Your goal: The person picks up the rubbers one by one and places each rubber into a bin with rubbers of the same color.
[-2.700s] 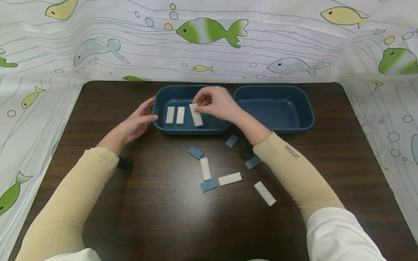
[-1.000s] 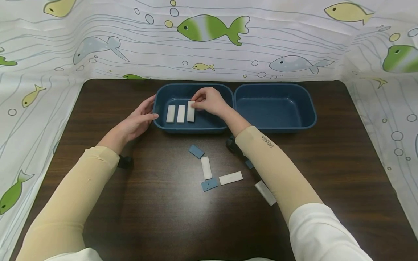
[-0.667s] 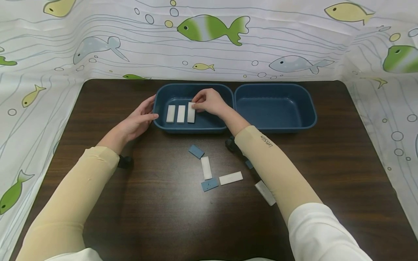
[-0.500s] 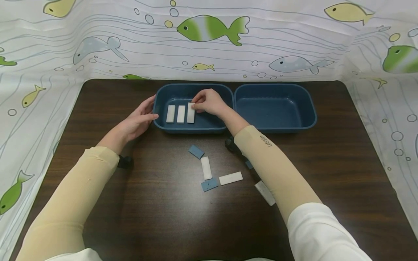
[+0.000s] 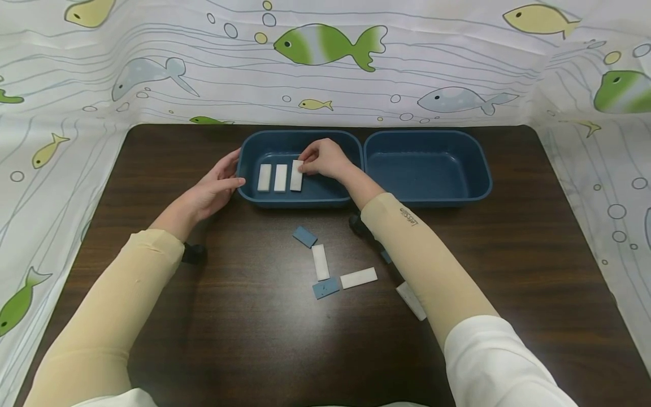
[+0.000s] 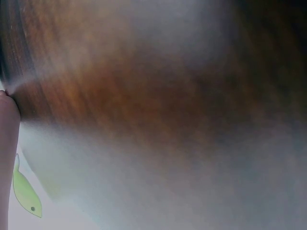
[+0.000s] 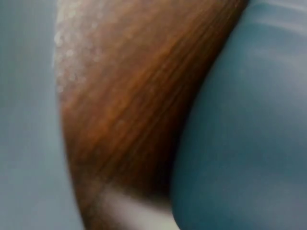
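Observation:
My right hand [image 5: 327, 159] reaches into the left blue plastic bin [image 5: 290, 203] and pinches the upper end of a white rectangular tile [image 5: 295, 180]. This tile slants slightly beside two white tiles, the middle one [image 5: 280, 178] and the leftmost one [image 5: 264, 178], which lie side by side in the bin. At the bin's left end rests my left hand [image 5: 216, 189], its thumb laid over the rim and its extended fingers along the outer side. Only a sliver of skin [image 6: 6, 153] shows in the left wrist view. Blue walls [image 7: 244, 120] fill much of the right wrist view.
Another blue bin [image 5: 427, 202] adjoins on the right with nothing inside. On the dark wooden table [image 5: 244, 339] lie white tiles [image 5: 320, 262] and smaller blue tiles [image 5: 325, 288], some partly under my right forearm [image 5: 432, 271]. A fish-patterned curtain [image 5: 229, 85] surrounds the table's back and sides.
My right hand has moved slightly left, bringing the pinched white tile closer to the other two and nearly parallel with them. My right forearm now covers a blue tile. The left hand stays put.

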{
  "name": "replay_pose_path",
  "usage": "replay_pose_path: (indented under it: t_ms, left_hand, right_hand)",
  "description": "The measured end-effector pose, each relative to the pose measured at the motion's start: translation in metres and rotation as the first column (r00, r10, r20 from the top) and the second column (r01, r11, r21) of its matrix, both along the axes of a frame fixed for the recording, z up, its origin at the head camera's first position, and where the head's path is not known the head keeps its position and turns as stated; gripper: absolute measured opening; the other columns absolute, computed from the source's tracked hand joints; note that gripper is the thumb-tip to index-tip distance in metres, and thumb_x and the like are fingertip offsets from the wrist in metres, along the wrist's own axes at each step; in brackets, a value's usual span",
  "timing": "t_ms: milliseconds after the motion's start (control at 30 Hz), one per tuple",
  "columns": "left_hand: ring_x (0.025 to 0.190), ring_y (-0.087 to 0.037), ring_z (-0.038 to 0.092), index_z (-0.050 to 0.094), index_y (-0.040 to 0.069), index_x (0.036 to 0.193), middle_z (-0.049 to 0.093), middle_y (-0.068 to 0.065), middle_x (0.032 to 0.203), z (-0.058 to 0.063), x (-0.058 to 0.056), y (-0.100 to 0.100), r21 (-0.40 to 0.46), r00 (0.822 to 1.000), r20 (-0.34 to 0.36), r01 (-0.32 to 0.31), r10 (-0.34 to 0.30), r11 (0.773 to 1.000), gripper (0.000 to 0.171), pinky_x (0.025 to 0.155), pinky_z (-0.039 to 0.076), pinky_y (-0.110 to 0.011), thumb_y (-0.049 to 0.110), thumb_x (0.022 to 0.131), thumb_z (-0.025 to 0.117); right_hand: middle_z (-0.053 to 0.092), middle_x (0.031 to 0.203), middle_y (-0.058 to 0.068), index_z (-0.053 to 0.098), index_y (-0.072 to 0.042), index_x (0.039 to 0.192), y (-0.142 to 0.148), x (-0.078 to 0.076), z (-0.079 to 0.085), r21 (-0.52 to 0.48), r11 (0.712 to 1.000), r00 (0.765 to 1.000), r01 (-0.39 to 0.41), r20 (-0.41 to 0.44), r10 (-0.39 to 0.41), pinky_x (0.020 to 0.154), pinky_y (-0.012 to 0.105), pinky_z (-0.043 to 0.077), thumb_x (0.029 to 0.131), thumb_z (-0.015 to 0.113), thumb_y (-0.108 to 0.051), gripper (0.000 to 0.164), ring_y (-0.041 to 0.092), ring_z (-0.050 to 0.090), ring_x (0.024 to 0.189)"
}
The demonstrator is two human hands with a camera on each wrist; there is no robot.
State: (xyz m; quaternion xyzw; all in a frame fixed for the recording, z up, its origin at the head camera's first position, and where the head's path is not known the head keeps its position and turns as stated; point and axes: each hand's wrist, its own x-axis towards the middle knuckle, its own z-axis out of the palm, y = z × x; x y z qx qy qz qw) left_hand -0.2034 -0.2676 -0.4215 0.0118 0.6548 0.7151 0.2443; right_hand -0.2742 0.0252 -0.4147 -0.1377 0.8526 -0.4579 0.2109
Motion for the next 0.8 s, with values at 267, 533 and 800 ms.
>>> replay_pose_path:
  t_ms: [267, 533, 800]
  left_hand:
    - [0.158, -0.021, 0.017, 0.016, 0.025, 0.170, 0.010, -0.003, 0.179, -0.0010, -0.0001, -0.0007, 0.008, 1.000, -0.006, -0.003, 0.003, 1.000, 0.081, 0.136, -0.002, -0.049, -0.001, 0.103, 0.052]
    - [0.159, -0.021, 0.016, 0.014, 0.025, 0.171, 0.008, -0.002, 0.180, -0.0018, -0.0004, -0.0007, 0.010, 1.000, -0.003, 0.002, -0.002, 1.000, 0.082, 0.136, -0.003, -0.049, 0.000, 0.103, 0.052]
    - [0.158, -0.021, 0.015, 0.015, 0.026, 0.171, 0.008, -0.002, 0.180, -0.0041, -0.0019, -0.0009, 0.013, 1.000, -0.013, 0.012, -0.011, 1.000, 0.081, 0.136, -0.004, -0.051, 0.001, 0.103, 0.052]
  right_hand:
    - [0.073, 0.116, 0.016, 0.074, 0.000, 0.122, -0.0013, 0.0024, -0.0009, 0.071, 0.997, 0.997, -0.022, -0.074, 0.027, 0.083, 0.024, 0.051, 0.096, 0.079, -0.011, 0.029, 0.021, 0.065, 0.102]
    - [0.073, 0.116, 0.015, 0.075, 0.001, 0.122, -0.0023, 0.0041, -0.0019, 0.087, 0.996, 0.996, -0.030, -0.085, 0.037, 0.085, 0.025, 0.051, 0.096, 0.079, -0.010, 0.028, 0.021, 0.065, 0.102]
    - [0.071, 0.115, 0.013, 0.075, 0.000, 0.121, -0.0034, 0.0059, -0.0003, 0.126, 0.991, 0.995, -0.050, -0.083, 0.061, 0.087, 0.025, 0.050, 0.096, 0.079, -0.010, 0.027, 0.019, 0.061, 0.100]
